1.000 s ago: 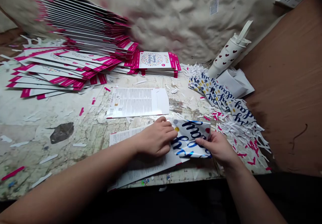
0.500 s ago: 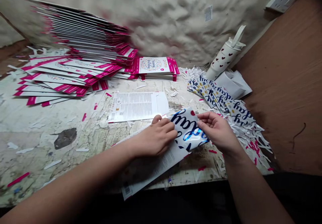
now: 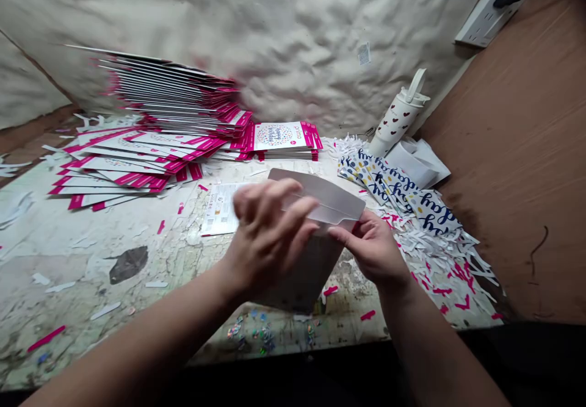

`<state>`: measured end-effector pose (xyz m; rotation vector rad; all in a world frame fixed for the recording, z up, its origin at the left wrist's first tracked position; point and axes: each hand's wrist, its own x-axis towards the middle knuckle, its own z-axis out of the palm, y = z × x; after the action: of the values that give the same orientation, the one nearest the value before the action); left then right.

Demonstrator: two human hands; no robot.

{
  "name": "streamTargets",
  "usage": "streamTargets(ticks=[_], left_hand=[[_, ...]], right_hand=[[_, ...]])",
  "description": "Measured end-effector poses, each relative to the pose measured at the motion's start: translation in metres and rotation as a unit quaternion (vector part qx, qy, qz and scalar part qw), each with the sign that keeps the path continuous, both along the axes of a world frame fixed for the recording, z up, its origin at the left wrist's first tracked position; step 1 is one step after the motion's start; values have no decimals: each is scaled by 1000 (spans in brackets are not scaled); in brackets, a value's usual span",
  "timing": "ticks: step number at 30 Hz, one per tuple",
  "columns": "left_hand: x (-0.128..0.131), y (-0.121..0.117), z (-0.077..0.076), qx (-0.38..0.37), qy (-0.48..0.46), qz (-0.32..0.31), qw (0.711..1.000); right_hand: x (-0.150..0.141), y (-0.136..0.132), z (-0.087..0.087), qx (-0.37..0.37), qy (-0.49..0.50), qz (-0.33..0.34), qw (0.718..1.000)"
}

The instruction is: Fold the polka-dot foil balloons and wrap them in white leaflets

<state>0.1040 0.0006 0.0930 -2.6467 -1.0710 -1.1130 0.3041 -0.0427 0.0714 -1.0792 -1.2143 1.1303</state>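
A card envelope [image 3: 304,270] is held up over the table's front, its pale flap [image 3: 323,196] raised at the top. My right hand [image 3: 373,242] pinches the envelope's upper right corner between thumb and fingers. At the left of the flap is my left hand [image 3: 270,230], its fingers spread and a little blurred; whether it touches the card is hard to tell. Behind it, a printed white envelope [image 3: 217,208] lies on the table, partly covered. Several folded foil packets [image 3: 403,190] with blue lettering rest at the right.
A tall stack of pink-and-white envelopes [image 3: 178,99] leans at the back left, with a smaller pile [image 3: 286,138] beside it. A white tumbler with hearts [image 3: 396,117] stands back right. Paper scraps [image 3: 439,266] cover the right side, near a brown panel [image 3: 526,169].
The blue-lettered foil packet between my hands is out of sight now. The envelope has been lifted and turned more upright, and my left hand has moved up with its fingers spreading.
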Motion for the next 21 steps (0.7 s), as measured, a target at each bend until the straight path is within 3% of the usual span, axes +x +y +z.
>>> streamTargets(ticks=[2,4,5,7,8,10,12,15,21], left_hand=[[-8,0,2,-58,-122,62,989],[-14,4,-2,-251,-191,19,949],[-16,6,-6,-376,-200,-38,904],[-16,8,-17,-574,-211,-127,781],[-14,6,-24,-630,-228,-130,731],[-9,0,-37,-674,-279,-76,680],[-4,-9,-47,-686,-312,-28,657],[-1,-18,-56,-697,-329,-24,636],[-2,-22,-59,-663,-343,-44,664]], right_hand=[[0,2,-1,14,28,-22,999],[5,8,1,11,10,-17,1000],[8,11,2,-1,-14,-2,1000],[11,18,2,-16,-94,-6,995],[11,21,0,-6,-153,-40,987],[5,22,-4,54,-289,-124,948],[-6,19,-11,131,-404,-122,897],[-25,8,-19,184,-492,0,851],[-42,1,-21,205,-569,34,796]])
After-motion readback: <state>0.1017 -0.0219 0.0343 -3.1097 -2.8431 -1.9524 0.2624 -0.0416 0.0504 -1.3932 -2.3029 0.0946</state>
